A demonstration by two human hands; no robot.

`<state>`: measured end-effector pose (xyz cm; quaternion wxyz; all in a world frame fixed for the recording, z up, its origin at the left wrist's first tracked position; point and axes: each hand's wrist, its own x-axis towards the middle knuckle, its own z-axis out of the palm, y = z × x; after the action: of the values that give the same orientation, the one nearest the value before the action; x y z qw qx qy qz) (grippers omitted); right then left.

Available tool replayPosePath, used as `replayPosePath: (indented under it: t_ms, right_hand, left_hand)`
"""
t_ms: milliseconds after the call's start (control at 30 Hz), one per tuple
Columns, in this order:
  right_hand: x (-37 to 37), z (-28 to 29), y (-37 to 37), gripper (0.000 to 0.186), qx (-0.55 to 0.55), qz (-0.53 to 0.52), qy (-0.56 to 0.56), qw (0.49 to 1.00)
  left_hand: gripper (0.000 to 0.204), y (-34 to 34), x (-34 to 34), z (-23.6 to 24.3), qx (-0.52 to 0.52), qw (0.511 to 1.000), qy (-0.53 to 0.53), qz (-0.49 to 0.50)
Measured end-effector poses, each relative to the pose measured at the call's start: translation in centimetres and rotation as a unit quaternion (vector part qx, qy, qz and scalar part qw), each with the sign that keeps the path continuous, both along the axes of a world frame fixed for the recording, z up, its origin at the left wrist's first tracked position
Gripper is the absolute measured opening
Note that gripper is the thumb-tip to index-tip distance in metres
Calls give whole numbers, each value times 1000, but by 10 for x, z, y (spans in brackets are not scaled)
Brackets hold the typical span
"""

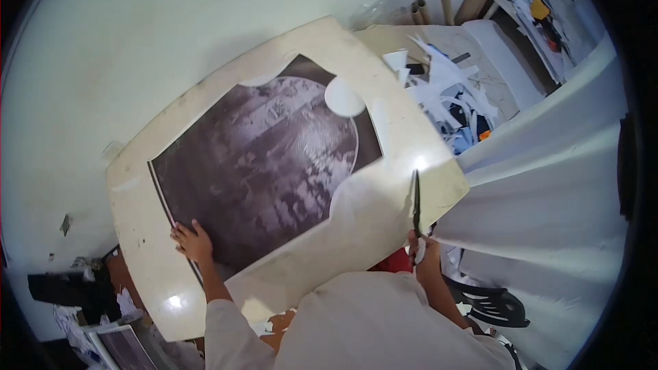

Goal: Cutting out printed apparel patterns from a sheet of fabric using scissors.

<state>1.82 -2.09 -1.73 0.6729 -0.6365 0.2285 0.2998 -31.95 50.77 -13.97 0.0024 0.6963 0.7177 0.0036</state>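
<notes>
A large dark print (240, 157) with a pale, cloudy circular picture lies on the cream table. My left hand (194, 241) rests on its near left edge, fingers spread and holding nothing. In my right hand (423, 247) is a pair of scissors (417, 202), its long dark blades pointing away from me over the table's right end. My fingers wrap round the handle and partly hide it. A white round patch (345, 97) covers part of the print's far right area. White sheet material (301, 250) runs along the print's near edge.
The cream table (397, 130) stands against a pale wall. A second table beyond its right end bears a heap of paper scraps (456, 96); cardboard tubes (445, 7) stand behind. White curtain-like fabric (534, 157) hangs at right. A black chair (490, 305) is at lower right.
</notes>
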Motion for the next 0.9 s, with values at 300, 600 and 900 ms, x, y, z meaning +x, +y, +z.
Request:
replayPosePath:
  t_ms: [300,600,900]
  right_hand:
    - [95,41,-69,15,-69,86,-30,993]
    - [121,61,-92,18,-64,-6,-68,996]
    - [47,34,-80,18,-87,110,-177,974]
  left_hand:
    - [84,-97,573,31,-42,975,-115,-184]
    - [66,-306,904,44,-235,729,-423,-484]
    - [39,-231,630,51,-166,686,-350,-616]
